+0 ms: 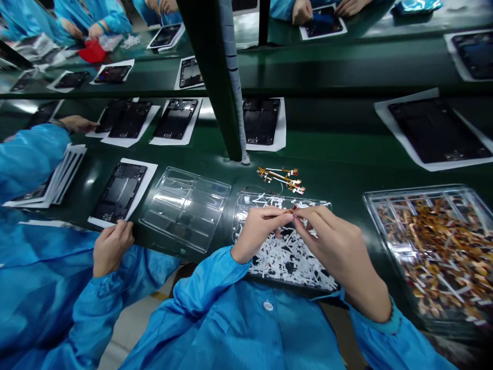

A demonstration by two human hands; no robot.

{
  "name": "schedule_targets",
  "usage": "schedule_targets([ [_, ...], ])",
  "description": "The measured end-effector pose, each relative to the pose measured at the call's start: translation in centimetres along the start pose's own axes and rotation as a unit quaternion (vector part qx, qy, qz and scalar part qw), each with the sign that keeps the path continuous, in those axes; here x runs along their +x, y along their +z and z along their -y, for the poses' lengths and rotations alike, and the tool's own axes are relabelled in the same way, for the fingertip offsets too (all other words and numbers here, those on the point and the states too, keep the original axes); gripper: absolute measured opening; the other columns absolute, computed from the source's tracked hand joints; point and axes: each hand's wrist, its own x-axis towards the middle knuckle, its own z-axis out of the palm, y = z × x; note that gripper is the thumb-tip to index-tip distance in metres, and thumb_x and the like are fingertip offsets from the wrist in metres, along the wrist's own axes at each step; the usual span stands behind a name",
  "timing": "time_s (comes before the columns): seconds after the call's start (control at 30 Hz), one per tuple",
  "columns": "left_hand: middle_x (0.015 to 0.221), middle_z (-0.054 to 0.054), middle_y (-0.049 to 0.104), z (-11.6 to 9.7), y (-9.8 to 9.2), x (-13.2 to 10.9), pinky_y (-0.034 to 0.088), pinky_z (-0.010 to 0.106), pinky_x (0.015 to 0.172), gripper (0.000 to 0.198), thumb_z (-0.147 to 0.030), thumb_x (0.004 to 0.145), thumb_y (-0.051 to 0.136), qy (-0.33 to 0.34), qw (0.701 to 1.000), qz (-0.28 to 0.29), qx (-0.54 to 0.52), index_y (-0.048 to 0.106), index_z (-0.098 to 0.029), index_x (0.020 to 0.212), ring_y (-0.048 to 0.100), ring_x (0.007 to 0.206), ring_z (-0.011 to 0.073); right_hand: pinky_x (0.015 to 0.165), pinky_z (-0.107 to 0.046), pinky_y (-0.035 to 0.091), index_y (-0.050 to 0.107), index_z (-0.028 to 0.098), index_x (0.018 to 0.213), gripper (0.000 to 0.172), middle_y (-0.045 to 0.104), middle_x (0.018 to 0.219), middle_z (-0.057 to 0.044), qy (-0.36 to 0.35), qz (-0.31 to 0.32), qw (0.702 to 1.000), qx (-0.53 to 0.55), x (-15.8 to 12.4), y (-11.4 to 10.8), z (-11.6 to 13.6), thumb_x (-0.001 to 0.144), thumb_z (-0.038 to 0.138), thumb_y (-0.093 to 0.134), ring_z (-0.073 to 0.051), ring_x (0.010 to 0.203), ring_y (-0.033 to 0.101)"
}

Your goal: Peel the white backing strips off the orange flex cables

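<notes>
My left hand [264, 226] and my right hand [333, 241] meet fingertip to fingertip over a clear tray of white paper scraps [296, 262]. Between them is a small orange-brown flex cable [291, 210], mostly hidden by the fingers. Both hands are closed in a pinch on it. Just beyond the tray lies a small group of flex cables [281, 177], orange with white strips. To the right, a clear tray [370, 205] holds a heap of similar flex cables [442, 252].
A clear compartment tray [187, 208] sits to my left. Past it, a co-worker's hand [113, 246] touches a black tablet housing [120, 191] on white paper. A dark green post [215, 77] rises from the bench ahead. More housings [439, 128] lie along the line.
</notes>
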Motion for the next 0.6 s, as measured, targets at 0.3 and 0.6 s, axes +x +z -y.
schedule_targets([
  [0.3, 0.078, 0.002, 0.062, 0.6, 0.6, -0.4, 0.043, 0.02, 0.042, 0.028, -0.042, 0.087, 0.075, 0.02, 0.997, -0.069, 0.01, 0.079, -0.016, 0.078, 0.051, 0.057, 0.0079, 0.071, -0.035, 0.051, 0.067, 0.016, 0.108, 0.01, 0.078, 0.099, -0.009, -0.041, -0.037, 0.988, -0.142, 0.1, 1.8, 0.6, 0.099, 0.018, 0.062, -0.021, 0.08, 0.072],
  [0.6, 0.086, 0.005, 0.069, 0.2, 0.5, -0.7, 0.041, 0.021, 0.043, 0.02, -0.034, 0.09, 0.072, 0.057, 0.992, -0.068, 0.087, 0.083, -0.018, 0.086, 0.053, 0.056, 0.0073, 0.058, -0.033, 0.039, 0.062, 0.019, 0.092, 0.007, 0.07, 0.077, -0.004, 0.022, -0.057, 0.987, -0.149, 0.4, 3.2, 0.9, 0.096, 0.015, 0.058, -0.016, 0.062, 0.06],
])
